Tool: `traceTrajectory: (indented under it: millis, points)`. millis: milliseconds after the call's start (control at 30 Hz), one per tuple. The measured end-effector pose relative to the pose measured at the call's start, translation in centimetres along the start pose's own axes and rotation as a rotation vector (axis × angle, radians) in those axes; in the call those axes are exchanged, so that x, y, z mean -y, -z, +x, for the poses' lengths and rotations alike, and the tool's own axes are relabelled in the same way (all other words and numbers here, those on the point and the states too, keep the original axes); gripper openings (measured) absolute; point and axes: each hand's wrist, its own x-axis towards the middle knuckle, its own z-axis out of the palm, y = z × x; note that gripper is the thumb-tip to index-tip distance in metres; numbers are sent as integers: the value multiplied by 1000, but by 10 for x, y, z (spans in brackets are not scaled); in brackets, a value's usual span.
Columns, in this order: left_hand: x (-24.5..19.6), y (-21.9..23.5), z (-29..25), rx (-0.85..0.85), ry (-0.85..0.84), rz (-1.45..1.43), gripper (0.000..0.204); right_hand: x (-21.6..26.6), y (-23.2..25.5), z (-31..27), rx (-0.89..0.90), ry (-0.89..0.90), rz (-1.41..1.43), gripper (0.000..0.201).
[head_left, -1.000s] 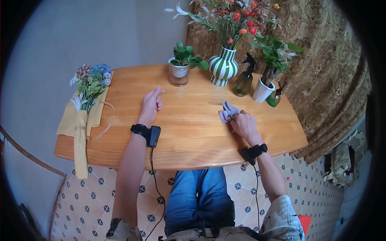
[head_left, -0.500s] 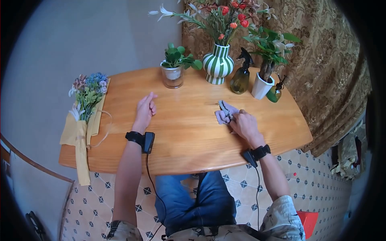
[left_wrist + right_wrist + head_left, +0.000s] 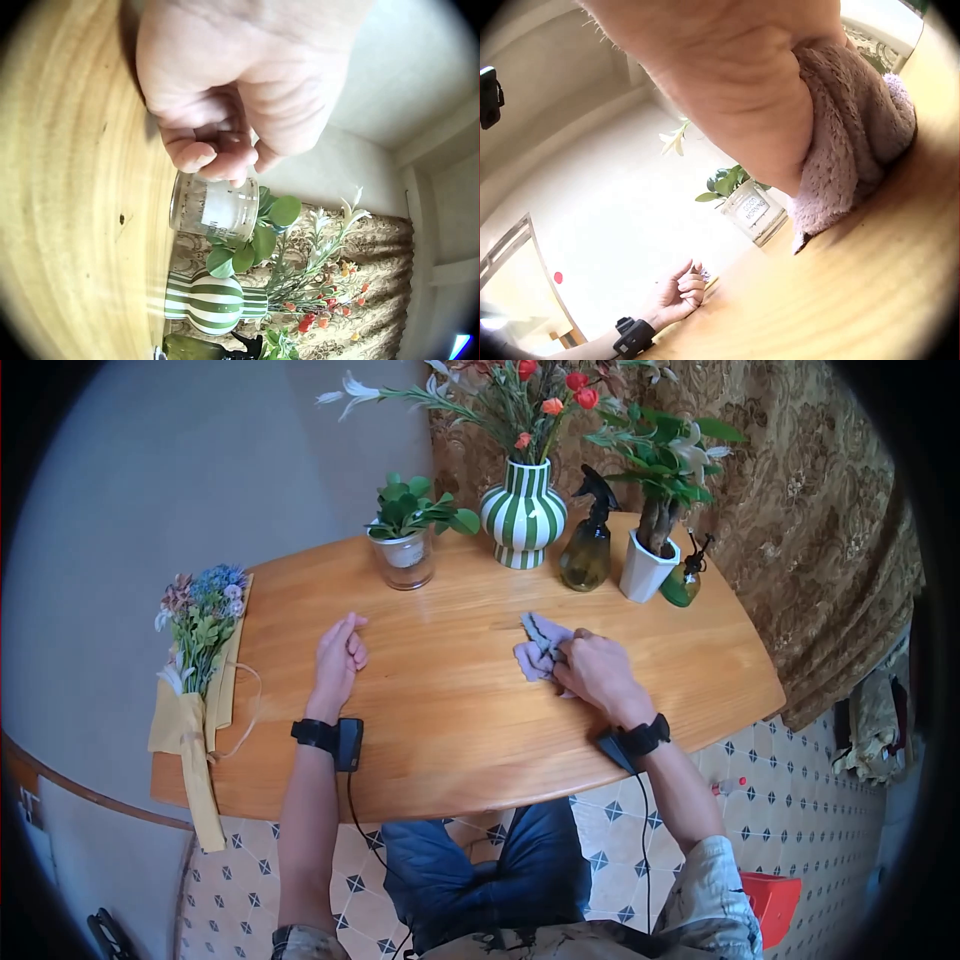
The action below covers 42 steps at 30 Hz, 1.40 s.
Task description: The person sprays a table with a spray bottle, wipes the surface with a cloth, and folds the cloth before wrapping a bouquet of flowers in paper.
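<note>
My right hand (image 3: 600, 672) grips a crumpled lilac cloth (image 3: 540, 650) with a dark edge, on the wooden tabletop right of the middle. The right wrist view shows the fluffy cloth (image 3: 847, 135) bunched under the palm and down on the wood; the fingertips are hidden there. On its side at the left of the table rests my left hand (image 3: 337, 660), fingers loosely curled round nothing. In the left wrist view this hand (image 3: 225, 90) appears near the clear glass pot (image 3: 217, 206) of the leafy plant.
Along the back stand the potted plant (image 3: 405, 555), a striped vase (image 3: 523, 520) of flowers, a dark spray bottle (image 3: 587, 555), a white planter (image 3: 648, 568) and a small green sprayer (image 3: 682, 582). A yellow-wrapped bouquet (image 3: 190, 715) overhangs the table's left front edge. Cables hang from both wrist cameras.
The head view has shifted, so the table and its things sit lower and the vase further left. The right hand keeps its grip on the cloth; both hands stay in about the same places.
</note>
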Motion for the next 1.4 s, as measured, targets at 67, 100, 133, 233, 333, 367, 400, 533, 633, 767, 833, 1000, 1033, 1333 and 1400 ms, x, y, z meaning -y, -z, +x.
traceTrajectory:
  millis: [67,100,133,233,333,367,400,533,633,767,833,1000,1033,1333,1400]
  points:
    - [-1,-3,-1,-9,2,16,27,3,-4,15,20,11,26,20]
    - [-2,-5,-2,-27,11,0,25,4,-9,26,3,43,63,20]
    - [-3,-6,-2,-47,21,-15,24,5,-14,36,-15,76,101,20]
    - [-3,-7,-2,-68,17,4,23,17,-28,72,-13,131,98,20]
    - [-2,-3,-1,-33,13,16,25,26,-40,102,-75,199,104,20]
    - [-2,-3,-1,-40,17,16,25,27,-42,108,-68,203,108,20]
    - [-3,-5,-1,-56,22,7,24,27,-43,114,-55,216,115,21]
    - [-4,-8,-1,-78,26,35,22,20,-42,121,-15,243,130,20]
    - [-5,-9,-2,-73,33,32,23,11,-43,116,-3,267,151,20]
    - [-5,-10,-2,-99,40,49,23,-6,-33,98,57,284,174,21]
    - [-4,-7,-2,-85,24,51,23,-18,-24,83,56,303,187,21]
    - [-4,-8,-2,-82,25,61,23,-56,8,40,116,250,169,21]
    - [-3,-9,-2,-77,26,73,23,-64,14,32,139,224,150,21]
    - [0,3,0,-12,16,36,23,-91,51,-10,241,32,-42,20]
    - [-4,-3,-1,-21,36,43,23,-85,46,-10,213,-6,-87,17]
